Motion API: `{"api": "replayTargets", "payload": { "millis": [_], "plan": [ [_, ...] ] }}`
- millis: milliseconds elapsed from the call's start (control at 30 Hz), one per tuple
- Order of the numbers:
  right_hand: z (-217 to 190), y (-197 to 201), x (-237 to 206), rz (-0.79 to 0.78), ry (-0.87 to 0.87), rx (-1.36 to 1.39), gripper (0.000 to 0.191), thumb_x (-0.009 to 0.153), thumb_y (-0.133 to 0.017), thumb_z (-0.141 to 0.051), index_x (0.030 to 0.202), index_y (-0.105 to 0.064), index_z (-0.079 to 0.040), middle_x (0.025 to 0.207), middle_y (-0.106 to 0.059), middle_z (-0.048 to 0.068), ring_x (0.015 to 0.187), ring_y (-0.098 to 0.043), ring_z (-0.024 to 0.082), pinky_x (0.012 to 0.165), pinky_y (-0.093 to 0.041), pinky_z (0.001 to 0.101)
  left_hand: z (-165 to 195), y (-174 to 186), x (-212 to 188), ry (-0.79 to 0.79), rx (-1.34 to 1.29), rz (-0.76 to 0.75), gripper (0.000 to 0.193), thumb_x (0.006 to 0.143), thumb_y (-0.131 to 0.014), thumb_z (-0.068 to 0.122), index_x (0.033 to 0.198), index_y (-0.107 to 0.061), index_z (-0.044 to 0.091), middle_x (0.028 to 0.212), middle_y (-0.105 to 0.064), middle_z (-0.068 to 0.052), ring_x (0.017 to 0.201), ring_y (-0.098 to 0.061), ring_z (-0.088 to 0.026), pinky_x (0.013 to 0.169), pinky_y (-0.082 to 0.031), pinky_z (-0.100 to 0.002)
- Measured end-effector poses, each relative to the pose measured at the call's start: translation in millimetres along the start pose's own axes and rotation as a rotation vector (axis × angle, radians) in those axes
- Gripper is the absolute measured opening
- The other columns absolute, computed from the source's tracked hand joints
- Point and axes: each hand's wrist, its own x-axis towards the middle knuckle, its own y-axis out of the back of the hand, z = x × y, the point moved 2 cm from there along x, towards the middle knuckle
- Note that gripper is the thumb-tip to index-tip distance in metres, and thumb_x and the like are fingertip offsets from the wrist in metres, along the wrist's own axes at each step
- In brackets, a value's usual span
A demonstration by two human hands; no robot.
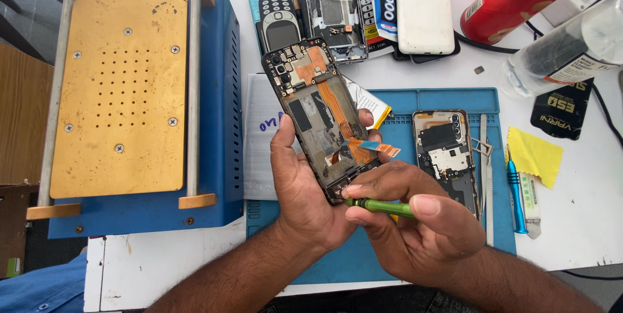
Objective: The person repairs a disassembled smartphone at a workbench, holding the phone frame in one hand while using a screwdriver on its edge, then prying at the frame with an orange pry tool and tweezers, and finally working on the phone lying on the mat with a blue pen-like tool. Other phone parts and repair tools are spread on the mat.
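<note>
Your left hand [302,189] holds the opened phone [318,118] tilted above the work mat [402,102], and your right hand [415,222] sits just right of it, gripping a screwdriver [379,206] whose tip meets the phone's lower end. To your left the heating plate machine [139,105] stands on the table [584,222], touching the mat's left edge; on the mat right of your hands lies a second phone frame [448,154], then tweezers [485,163] and another screwdriver [516,193] at the mat's right edge, with a cloth [535,154] beyond. Behind the held phone lie a keypad phone [279,22], a bare frame [332,8] and a face-down phone [424,4] in a row, and a canister [506,1] stands at the far right.
</note>
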Motion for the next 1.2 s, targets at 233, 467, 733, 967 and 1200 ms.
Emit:
{"api": "replayTargets", "payload": {
  "millis": [233,467,733,967,1200],
  "plan": [
    [-1.5,-0.7,9.2,-0.038,0.019,0.029,0.066,0.104,-0.058,0.002,0.155,-0.024,-0.022,0.109,-0.07,0.017,0.099,-0.077,0.026,0.095,-0.062,0.0451,-4.4,0.2,4.9,0.034,0.007,0.034,0.075,0.104,-0.034,0.07,0.139,-0.051,0.006,0.117,-0.062,-0.014,0.106,-0.06,-0.03,0.099,-0.056,-0.046],
    [5.4,11.3,5.4,0.06,0.016,-0.023,0.074,0.094,-0.074,-0.011,0.154,-0.033,-0.025,0.108,-0.066,0.013,0.1,-0.071,0.024,0.095,-0.061,0.0431,-8.8,4.0,9.6,0.007,0.012,-0.02,0.073,0.107,-0.035,0.068,0.143,-0.049,0.005,0.123,-0.062,-0.016,0.114,-0.06,-0.03,0.097,-0.056,-0.044],
    [7.7,9.4,-4.9,0.027,-0.041,-0.041,0.068,0.094,-0.075,-0.001,0.147,-0.036,-0.02,0.106,-0.071,0.011,0.092,-0.073,0.018,0.083,-0.063,0.0384,-7.6,5.3,8.8,0.025,-0.032,-0.026,0.073,0.108,-0.035,0.068,0.145,-0.049,0.007,0.123,-0.062,-0.016,0.113,-0.06,-0.03,0.098,-0.056,-0.045],
    [2.4,10.7,0.7,-0.002,-0.053,0.023,0.065,0.102,-0.064,0.0,0.154,-0.032,-0.022,0.115,-0.072,0.016,0.102,-0.075,0.021,0.094,-0.064,0.042,-6.3,2.5,8.3,0.007,-0.011,-0.024,0.07,0.107,-0.035,0.066,0.144,-0.049,0.008,0.12,-0.062,-0.016,0.113,-0.061,-0.028,0.098,-0.056,-0.046],
    [0.1,16.6,9.7,-0.083,-0.055,0.067,0.062,0.098,-0.063,-0.005,0.15,-0.032,-0.02,0.126,-0.06,0.024,0.114,-0.069,0.035,0.102,-0.06,0.0493,-7.0,6.8,17.1,0.029,-0.014,0.009,0.073,0.108,-0.034,0.068,0.143,-0.049,0.006,0.12,-0.062,-0.015,0.109,-0.06,-0.027,0.097,-0.055,-0.044]
  ]
}}
